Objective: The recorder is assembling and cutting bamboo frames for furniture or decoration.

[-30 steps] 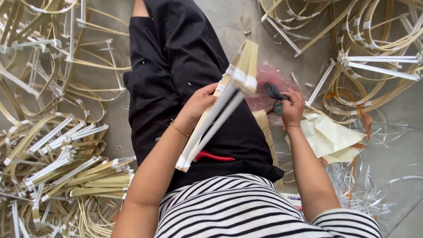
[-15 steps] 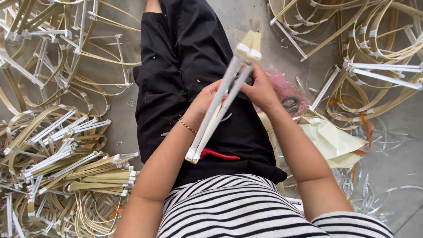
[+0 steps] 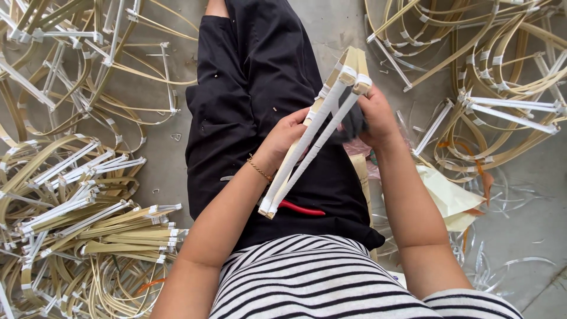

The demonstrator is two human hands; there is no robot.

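We see a person sitting on a grey concrete floor (image 3: 342,23), with black trousers (image 3: 260,88) stretched out in front and a black and white striped shirt (image 3: 319,283) near the camera. Both hands hold up a long bundle of pale bamboo strips wrapped in white tape (image 3: 313,133), which slants from low near the lap to high near the right hand. The left hand (image 3: 286,139) is closed around the middle of the bundle, and it has a thin gold bracelet (image 3: 258,169) on the wrist. The right hand (image 3: 369,115) is clenched on the top end of the bundle, and something dark sits under its fingers that we cannot make out. A red handle (image 3: 301,208) lies on the lap just below the bundle. On the left, the floor is covered with heaps of bent bamboo frames with white taped ends (image 3: 77,201). On the right lie more curved bamboo hoops (image 3: 502,77). Near the right arm there is a pale yellow sheet of paper (image 3: 449,198) and some clear plastic strips (image 3: 496,266).
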